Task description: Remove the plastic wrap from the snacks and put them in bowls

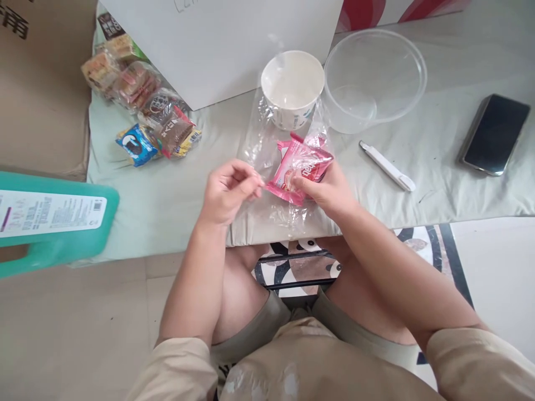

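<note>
Pink snack packets [303,164], more than one and overlapping, are held in my right hand [330,192], its thumb pressed on the front one. Clear plastic bag [261,147] film lies under and around them, crinkled and shiny; whether the packets are inside it I cannot tell. My left hand [232,192] is closed in a pinch at the bag's left side, its fingertips beside the lower left corner of the front packet. Just behind the packets stands a white paper cup [288,83], upright, with bag film in front of it.
A clear round plastic tub [376,78] stands right of the cup. A white utility knife [387,166] and a phone [495,133] lie farther right. Several wrapped snacks [137,92] are piled left, near a white box [225,44], a cardboard box [42,89] and a green jug [54,220].
</note>
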The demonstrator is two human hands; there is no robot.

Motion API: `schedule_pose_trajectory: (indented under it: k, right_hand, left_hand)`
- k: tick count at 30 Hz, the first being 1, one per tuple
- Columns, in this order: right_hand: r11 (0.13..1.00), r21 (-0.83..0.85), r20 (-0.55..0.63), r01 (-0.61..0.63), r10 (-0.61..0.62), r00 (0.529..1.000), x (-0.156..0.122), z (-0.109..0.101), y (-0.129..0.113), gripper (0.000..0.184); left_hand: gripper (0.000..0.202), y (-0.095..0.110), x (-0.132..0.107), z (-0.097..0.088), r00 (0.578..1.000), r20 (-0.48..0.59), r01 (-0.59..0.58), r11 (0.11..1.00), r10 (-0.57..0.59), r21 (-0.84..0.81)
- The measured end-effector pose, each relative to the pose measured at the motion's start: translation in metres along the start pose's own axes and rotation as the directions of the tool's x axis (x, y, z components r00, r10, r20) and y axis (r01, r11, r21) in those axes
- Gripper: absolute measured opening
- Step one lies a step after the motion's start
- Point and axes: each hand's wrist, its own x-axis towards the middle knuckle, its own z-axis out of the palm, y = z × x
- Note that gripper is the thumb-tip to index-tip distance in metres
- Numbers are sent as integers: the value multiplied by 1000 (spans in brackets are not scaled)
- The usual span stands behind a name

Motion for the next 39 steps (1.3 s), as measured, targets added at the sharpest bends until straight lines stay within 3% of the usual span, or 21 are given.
schedule_pose_trajectory:
  k: [2,3,4,6,8,9,11,13,16,18,23,25,28,31,34,37,39]
  right_hand:
    - [997,69,-56,-38,42,998,0,1,1,40]
    - [989,134,-79,-60,71,994,0,1,1,40]
    - [978,192,-76,-76,92,993,-1,1,0,39]
    - [943,314,-23,-111,125,992,-2,-1,-2,37]
    - [894,421,53,-154,145,988,-3,-2,-5,39]
    - [871,459,86,-173,150,985,-4,-2,-5,42]
    - [846,496,136,-195,146,980,-4,0,-6,49]
    - [861,474,153,-182,123,981,-3,3,-6,55]
    - [918,378,94,-115,86,992,-2,8,-5,65]
    - [950,303,42,-73,63,997,-1,10,-4,71]
    - [980,200,-108,18,3,994,1,10,3,75]
    - [971,239,-159,34,4,987,2,9,6,77]
    - [960,279,-226,39,26,974,4,5,8,76]
    - [978,202,-290,41,20,957,5,1,8,74]
    - [991,134,-318,30,14,948,7,2,8,74]
    - [973,227,-302,43,28,953,8,6,10,74]
    - [954,295,-302,58,35,952,8,8,12,73]
  left_hand:
    - [47,3,-6,-4,971,221,87,996,-87,8]
    - [48,3,-7,-8,959,263,111,994,-106,-4]
    - [47,3,-7,-13,965,241,112,993,-101,-35]
    - [42,0,-1,-25,998,48,39,992,-33,-122]
    - [39,-5,8,-30,993,-113,-45,987,28,-155]
    - [44,-8,11,-28,992,-122,-61,986,43,-152]
    - [64,-11,15,-15,997,54,53,991,-47,-119]
    - [80,-12,12,6,971,200,149,984,-128,-94]
    - [77,-14,6,31,969,195,169,983,-152,-69]
    - [75,-17,4,37,978,159,146,988,-136,-56]
    - [90,-23,6,29,976,196,111,992,-97,-57]
    - [90,-22,6,25,965,190,192,980,-179,-54]
    - [78,-15,3,20,927,87,368,930,-364,-27]
    - [64,-7,1,18,891,19,453,891,-453,17]
    - [45,-4,0,21,927,26,374,927,-374,21]
    - [27,-6,0,23,983,45,176,984,-177,16]
    - [24,-8,-2,23,994,101,36,998,-41,52]
